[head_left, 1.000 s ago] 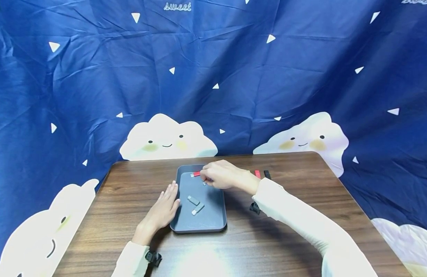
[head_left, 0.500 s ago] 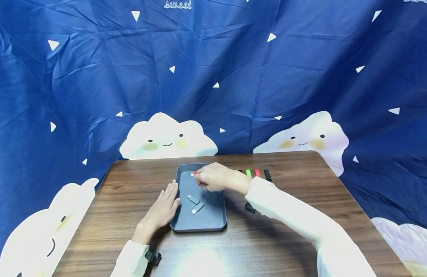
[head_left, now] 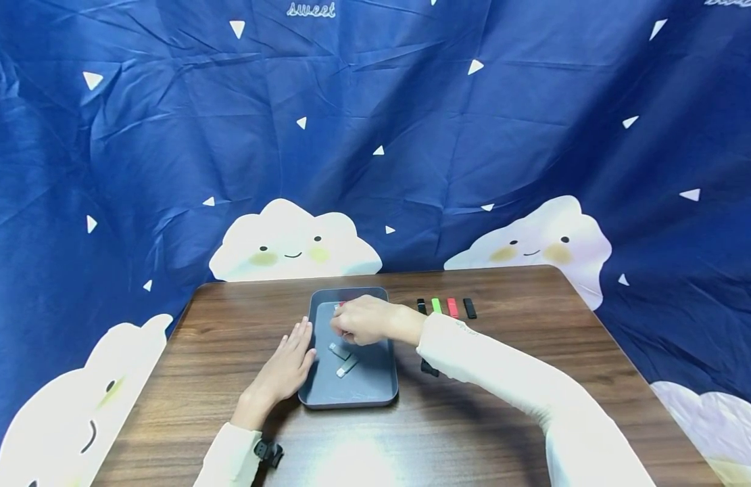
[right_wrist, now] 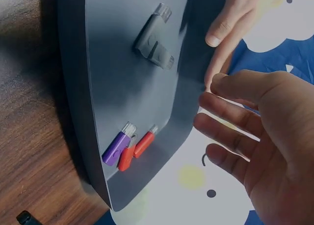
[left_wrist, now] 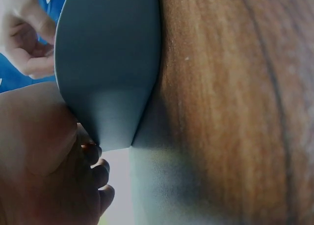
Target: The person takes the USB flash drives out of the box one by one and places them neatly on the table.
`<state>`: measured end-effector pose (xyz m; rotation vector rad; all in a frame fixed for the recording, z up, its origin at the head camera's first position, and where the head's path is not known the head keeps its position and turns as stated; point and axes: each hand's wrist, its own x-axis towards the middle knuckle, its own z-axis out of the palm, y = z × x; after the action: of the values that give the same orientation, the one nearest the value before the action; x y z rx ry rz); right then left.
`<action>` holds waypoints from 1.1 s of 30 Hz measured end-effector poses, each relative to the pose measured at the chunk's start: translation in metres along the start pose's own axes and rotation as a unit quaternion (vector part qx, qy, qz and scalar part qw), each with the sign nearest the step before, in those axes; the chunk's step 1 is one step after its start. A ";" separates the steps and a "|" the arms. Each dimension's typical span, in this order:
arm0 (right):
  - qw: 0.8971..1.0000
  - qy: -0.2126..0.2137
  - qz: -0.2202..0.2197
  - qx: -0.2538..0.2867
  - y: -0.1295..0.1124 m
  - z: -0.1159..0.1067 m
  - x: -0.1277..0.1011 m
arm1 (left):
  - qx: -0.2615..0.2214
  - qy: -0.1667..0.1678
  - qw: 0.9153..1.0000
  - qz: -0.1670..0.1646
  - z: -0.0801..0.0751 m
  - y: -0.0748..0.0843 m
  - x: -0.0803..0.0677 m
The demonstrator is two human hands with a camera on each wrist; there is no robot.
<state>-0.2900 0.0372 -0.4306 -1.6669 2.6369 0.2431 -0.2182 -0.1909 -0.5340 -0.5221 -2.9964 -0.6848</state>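
Observation:
My left hand (head_left: 284, 368) rests with straight fingers along the left wall of a grey tray (head_left: 351, 404). Above the tray hovers my right hand (head_left: 366, 320), its fingers loosely bent; the right wrist view shows nothing between thumb (right_wrist: 230, 85) and fingertips. Below it lie two grey USB flash drives, one (right_wrist: 151, 34) meeting the other (right_wrist: 162, 56) at an angle. In the tray's far right corner sit a purple USB flash drive (right_wrist: 117, 149) and two red ones (right_wrist: 126, 157), mostly hidden by the right hand in the head view.
Right of the tray, a row of USB flash drives stands on the wooden table (head_left: 503, 352): black (head_left: 421, 306), green (head_left: 436, 305), red (head_left: 452, 308) and black (head_left: 469, 308). Behind the table hangs a blue curtain (head_left: 412, 135) with clouds.
My right hand has moved left and nearer me over the tray, toward the grey USB flash drives, uncovering the row on the table. The left hand has stayed put.

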 end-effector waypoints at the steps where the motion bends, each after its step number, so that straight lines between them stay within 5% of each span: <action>1: 1.000 -0.005 0.000 -0.002 -0.001 0.000 0.001 | 0.000 -0.002 1.000 -0.002 -0.001 0.000 0.000; 33: 0.998 -0.061 -0.006 -0.020 -0.011 0.031 0.025 | 0.006 -0.010 1.000 -0.013 0.002 -0.001 0.002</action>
<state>-0.2935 0.0146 -0.4645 -1.6223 2.5495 0.3876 -0.2208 -0.1904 -0.5360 -0.4944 -3.0289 -0.6659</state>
